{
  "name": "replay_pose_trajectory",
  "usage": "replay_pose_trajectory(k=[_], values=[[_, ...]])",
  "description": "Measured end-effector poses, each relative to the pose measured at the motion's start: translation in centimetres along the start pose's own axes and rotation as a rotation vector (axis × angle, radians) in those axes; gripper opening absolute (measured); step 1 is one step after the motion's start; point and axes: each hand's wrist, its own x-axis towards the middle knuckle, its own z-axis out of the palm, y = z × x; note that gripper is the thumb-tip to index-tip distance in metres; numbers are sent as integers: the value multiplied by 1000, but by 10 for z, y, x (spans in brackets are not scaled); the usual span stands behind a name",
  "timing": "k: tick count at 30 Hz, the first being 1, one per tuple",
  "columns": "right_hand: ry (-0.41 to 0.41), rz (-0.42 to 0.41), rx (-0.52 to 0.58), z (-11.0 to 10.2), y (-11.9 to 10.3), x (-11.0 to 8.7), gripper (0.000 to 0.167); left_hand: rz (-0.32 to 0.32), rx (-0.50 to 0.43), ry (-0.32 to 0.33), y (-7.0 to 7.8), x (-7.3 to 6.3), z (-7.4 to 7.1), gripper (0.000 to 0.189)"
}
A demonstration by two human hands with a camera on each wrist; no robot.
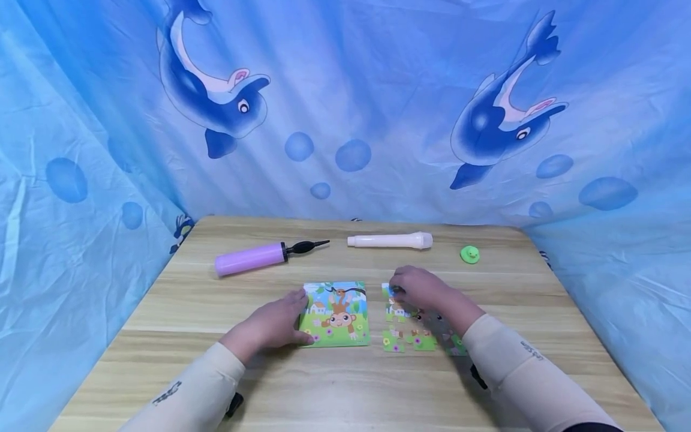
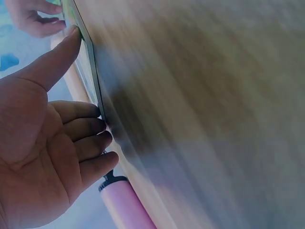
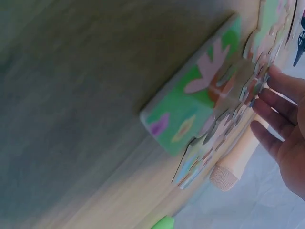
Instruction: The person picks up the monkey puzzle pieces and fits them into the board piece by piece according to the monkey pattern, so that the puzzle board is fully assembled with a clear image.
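Note:
My left hand (image 1: 275,318) rests at the left side of a square monkey picture board (image 1: 337,315). In the left wrist view its fingertips (image 2: 102,125) touch the board's edge, and the thumb lies near a corner. My right hand (image 1: 423,291) is over a second, separated set of jigsaw pieces (image 1: 396,309) to the right, fingertips at the far left piece. In the right wrist view those fingers (image 3: 274,102) reach to the pieces fairly straight. A near corner piece (image 3: 205,86) with a monkey's hand and flowers shows large there. The right forearm and hand hide part of the set.
Along the back of the wooden table (image 1: 345,384) lie a purple hand pump (image 1: 251,260) with a black nozzle, a white toy microphone (image 1: 388,240) and a green duck toy (image 1: 469,254). A blue dolphin-print curtain (image 1: 345,90) surrounds the table's back and sides.

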Motion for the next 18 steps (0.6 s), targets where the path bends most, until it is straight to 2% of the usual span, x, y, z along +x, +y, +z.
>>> replay_pose_trajectory(k=[7,11,18], values=[[28,-22,4,-6,-12,6,18,20,25,-7,6,0,-2,99],[73,-91,-20,-12,-33,21,19,23,43,-8,5,1,-3,98],[65,-221,-115,-9,-75,52,17,24,37,-12,5,2,-1,99]])
